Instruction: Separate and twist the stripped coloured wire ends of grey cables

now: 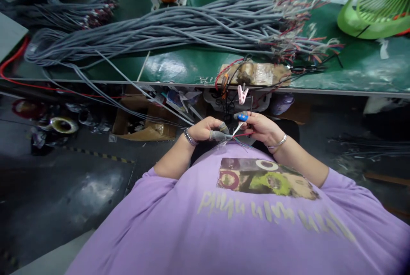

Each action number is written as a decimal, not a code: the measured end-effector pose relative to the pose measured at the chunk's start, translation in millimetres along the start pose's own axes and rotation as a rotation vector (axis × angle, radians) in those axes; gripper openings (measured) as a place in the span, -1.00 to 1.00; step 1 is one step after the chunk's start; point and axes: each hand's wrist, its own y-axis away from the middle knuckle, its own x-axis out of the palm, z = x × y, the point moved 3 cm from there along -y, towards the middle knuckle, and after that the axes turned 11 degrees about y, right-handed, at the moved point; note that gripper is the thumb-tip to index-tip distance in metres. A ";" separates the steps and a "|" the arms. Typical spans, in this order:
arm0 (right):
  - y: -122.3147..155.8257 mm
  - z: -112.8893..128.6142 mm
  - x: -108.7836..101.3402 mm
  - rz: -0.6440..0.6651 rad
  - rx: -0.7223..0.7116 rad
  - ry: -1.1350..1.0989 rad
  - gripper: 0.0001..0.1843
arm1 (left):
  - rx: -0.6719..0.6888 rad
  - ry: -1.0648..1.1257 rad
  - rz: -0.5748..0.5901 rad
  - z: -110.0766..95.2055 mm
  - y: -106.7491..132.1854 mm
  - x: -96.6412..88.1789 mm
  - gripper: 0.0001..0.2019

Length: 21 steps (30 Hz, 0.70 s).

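Near the center of the frame, a gray cable [228,136] is splaying into colored wires [244,134]; the left hand [203,130], nearly closed, is pinching the cable, while the right hand [263,128], partly curled, is gripping white strands [237,128]. Above, bundled cables [166,31] are lying across a green table [174,66].

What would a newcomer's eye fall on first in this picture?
Probably the thick bundle of grey cables, stretched across the green workbench with its coloured wire ends at the right. The bright green fan at the picture's top right also stands out. Below, in front of the purple shirt, the left hand grips a grey cable, and the right hand holds some of its splayed strands.
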 end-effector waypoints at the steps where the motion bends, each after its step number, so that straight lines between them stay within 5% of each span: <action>1: -0.9 0.1 -3.9 -0.040 -0.019 -0.014 -0.48 | 0.013 0.050 -0.037 3.7 0.9 0.3 -0.57; 5: 5.0 0.0 -20.0 -0.260 -0.184 -0.013 -0.51 | 0.195 0.230 -0.367 13.2 4.2 0.5 -0.55; 8: 13.2 -4.4 -19.4 -0.165 -0.257 0.080 -0.53 | 0.275 0.260 -0.539 15.3 3.7 3.6 -0.54; 13: 14.6 -4.0 -4.2 0.041 -0.359 0.261 -0.25 | 0.251 0.251 -0.588 15.1 -2.2 9.4 -0.50; 21: 6.9 9.7 15.6 -0.067 -0.475 0.314 -0.46 | 0.213 0.234 -0.544 18.7 -2.0 13.2 -0.50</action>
